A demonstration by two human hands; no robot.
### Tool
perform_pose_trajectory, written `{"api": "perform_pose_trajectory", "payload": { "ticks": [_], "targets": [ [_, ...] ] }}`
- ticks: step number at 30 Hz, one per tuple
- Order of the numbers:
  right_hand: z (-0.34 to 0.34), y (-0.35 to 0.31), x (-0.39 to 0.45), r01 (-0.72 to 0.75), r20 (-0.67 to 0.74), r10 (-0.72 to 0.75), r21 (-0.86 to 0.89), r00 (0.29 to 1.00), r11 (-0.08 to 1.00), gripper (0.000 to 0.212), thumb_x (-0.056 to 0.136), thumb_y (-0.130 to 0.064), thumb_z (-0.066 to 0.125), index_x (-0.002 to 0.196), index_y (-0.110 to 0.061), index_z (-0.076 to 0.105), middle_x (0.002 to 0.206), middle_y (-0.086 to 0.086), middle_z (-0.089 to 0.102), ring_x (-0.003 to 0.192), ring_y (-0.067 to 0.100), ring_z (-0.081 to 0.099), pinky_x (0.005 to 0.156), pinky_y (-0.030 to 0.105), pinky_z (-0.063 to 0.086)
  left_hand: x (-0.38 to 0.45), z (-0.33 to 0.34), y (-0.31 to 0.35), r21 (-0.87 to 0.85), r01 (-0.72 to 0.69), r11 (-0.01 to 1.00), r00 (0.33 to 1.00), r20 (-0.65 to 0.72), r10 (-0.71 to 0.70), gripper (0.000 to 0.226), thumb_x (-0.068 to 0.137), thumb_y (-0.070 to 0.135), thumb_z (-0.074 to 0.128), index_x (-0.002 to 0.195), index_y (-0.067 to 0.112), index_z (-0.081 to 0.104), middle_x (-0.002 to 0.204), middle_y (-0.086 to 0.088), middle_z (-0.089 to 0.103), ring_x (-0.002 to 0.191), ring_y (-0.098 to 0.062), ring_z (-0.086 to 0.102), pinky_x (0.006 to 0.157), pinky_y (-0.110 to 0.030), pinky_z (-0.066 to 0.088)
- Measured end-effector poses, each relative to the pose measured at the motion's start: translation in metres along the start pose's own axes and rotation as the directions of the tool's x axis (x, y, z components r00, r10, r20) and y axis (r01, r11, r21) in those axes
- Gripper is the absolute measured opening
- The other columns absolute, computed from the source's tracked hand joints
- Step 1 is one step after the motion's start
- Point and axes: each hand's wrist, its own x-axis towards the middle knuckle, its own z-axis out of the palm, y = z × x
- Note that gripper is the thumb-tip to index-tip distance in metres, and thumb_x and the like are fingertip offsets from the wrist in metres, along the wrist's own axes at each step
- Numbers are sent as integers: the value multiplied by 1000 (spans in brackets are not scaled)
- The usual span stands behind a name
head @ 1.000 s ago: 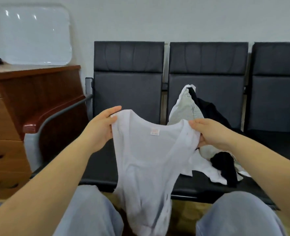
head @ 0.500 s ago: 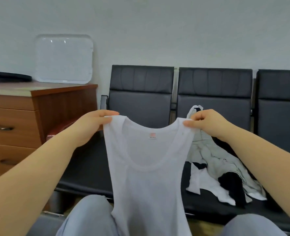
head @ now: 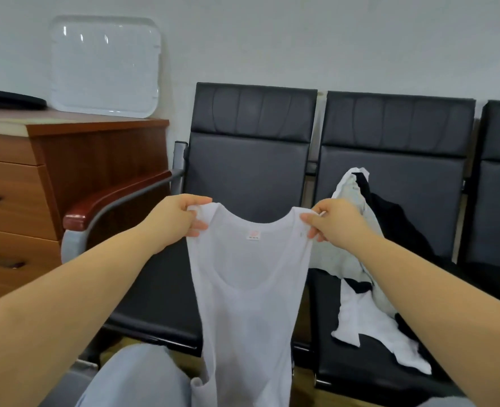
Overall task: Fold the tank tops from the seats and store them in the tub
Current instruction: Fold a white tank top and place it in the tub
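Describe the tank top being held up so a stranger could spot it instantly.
Find the row of black seats against the wall. In front of the left seat, the left hand and right hand each pinch a shoulder strap of a white tank top. Unlike the garments heaped on the middle seat, it hangs spread out.

The tank top [head: 248, 292] is plain white, its label [head: 253, 234] seemingly pale pink; the seats [head: 251, 174] are black; the dresser [head: 67, 183] is reddish-brown wood.

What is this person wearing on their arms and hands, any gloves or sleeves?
Nothing: the left hand and right hand are bare, without gloves, rings or a watch, and both forearms are uncovered as far as the view reaches, so no sleeves show. Light grey-blue trousers cover the knees below.
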Motion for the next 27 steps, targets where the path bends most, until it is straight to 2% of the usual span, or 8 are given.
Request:
{"api": "perform_pose_trajectory", "payload": {
  "ticks": [3, 5, 7, 10, 12, 17, 22, 27],
  "targets": [
    [24, 5, 14, -24, -45, 28, 87, 999, 996, 18, 93, -22, 58, 76, -15, 59, 75, 2, 72, 72, 20, 68, 74, 39, 57, 15, 17, -19, 112, -24, 993, 1000, 6, 23, 42, 98, 10, 50, 137, 27, 51, 136, -3, 54, 114, -19, 56, 90, -27, 46],
    [41, 9, 19, -19, -87, 24, 53, 996, 998, 14, 94, -23, 54, 82, -17, 59, 85, 1, 69, 80, 21, 65, 67, 34, 54, 17, 31, -33, 178, -11, 984, 999, 34, 6, 48, 97, 15, 54, 141, 29, 43, 139, -3, 51, 116, -19, 53, 87, -26, 43],
    [60, 13, 19, -25, -87, 24, -3, 996, 1000, 12, 97, -24, 49, 103, -19, 58, 96, -1, 63, 86, 19, 60, 59, 24, 42, 18, 48, -47, 267, -14, 964, 996, 83, -8, 61, 94, 18, 59, 147, 30, 33, 147, -3, 42, 128, -21, 46, 94, -29, 42],
    [96, 24, 14, -40, 5, 41, -99, 999, 994, 48, 97, -24, 50, 143, -20, 36, 126, 5, 58, 107, 23, 58, 79, 27, 45, 16, 74, -70, 422, -39, 906, 987, 159, -32, 70, 94, 23, 60, 152, 26, 20, 152, -1, 32, 133, -22, 40, 100, -32, 40],
    [123, 35, 9, -23, 87, 37, -155, 995, 988, 67, 97, -28, 53, 152, -21, 15, 147, 3, 42, 123, 23, 52, 93, 30, 45, 15, 90, -88, 522, -43, 852, 980, 189, -66, 73, 95, 31, 57, 153, 25, 13, 155, -2, 26, 138, -24, 32, 108, -38, 35],
    [180, 67, 0, 66, 266, 12, -282, 964, 957, 82, 95, -48, 49, 153, -20, -1, 161, -2, 7, 139, 24, 34, 107, 35, 36, 14, 116, -130, 620, -21, 785, 933, 295, -208, 75, 96, 56, 40, 154, 23, 6, 160, -5, 13, 144, -29, 19, 115, -40, 19],
    [219, 92, 10, 118, 382, 25, -345, 924, 931, 82, 95, -60, 33, 153, -17, -3, 161, -2, 5, 148, 18, 9, 119, 38, 4, 28, 134, -147, 729, -97, 678, 905, 347, -244, 78, 95, 65, 27, 154, 20, 5, 159, -7, 14, 144, -31, 15, 116, -41, 10],
    [230, 104, 46, 197, 405, -15, -413, 914, 889, 76, 96, -61, 25, 154, -19, 1, 161, -3, 9, 148, 15, 9, 119, 37, -4, 64, 136, -170, 728, -190, 659, 914, 375, -151, 78, 93, 68, 25, 154, 22, 7, 160, -7, 13, 144, -28, 17, 118, -41, 8]
  ]
}}
